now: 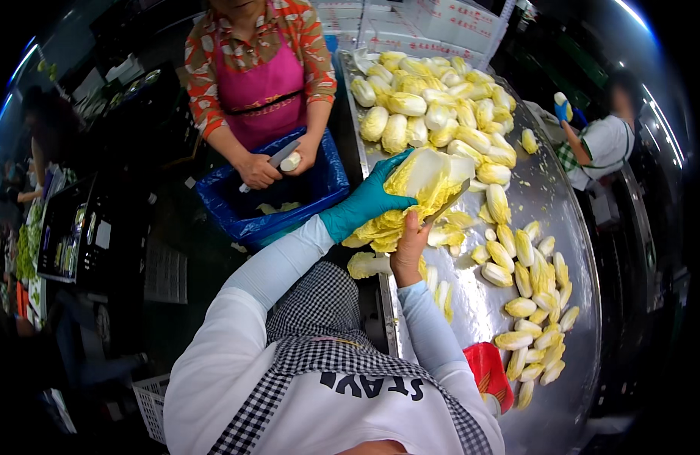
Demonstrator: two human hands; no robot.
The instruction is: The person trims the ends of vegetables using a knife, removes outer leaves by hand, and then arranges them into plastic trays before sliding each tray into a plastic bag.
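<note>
My left hand [364, 199], in a teal glove, grips a napa cabbage [423, 173] whose white ribs face up and whose yellow outer leaves hang loose. In my bare right hand [409, 250] is a knife [449, 202], its blade lying along the cabbage's right side. Loose leaves [446, 233] lie on the steel table just beyond that hand. Another leaf [367, 265] sticks out over the table's near edge. Farther up stands a big pile of trimmed yellow cabbage hearts [441, 102]. Smaller hearts [532, 296] are spread to the right.
The steel table [577, 250] runs along my right. A co-worker in a pink apron [264, 96] holds a knife [284, 152] and a small piece [290, 162] over a blue-lined bin [230, 219]. A red container [489, 375] sits near my right elbow. White boxes [441, 23] stand behind the pile.
</note>
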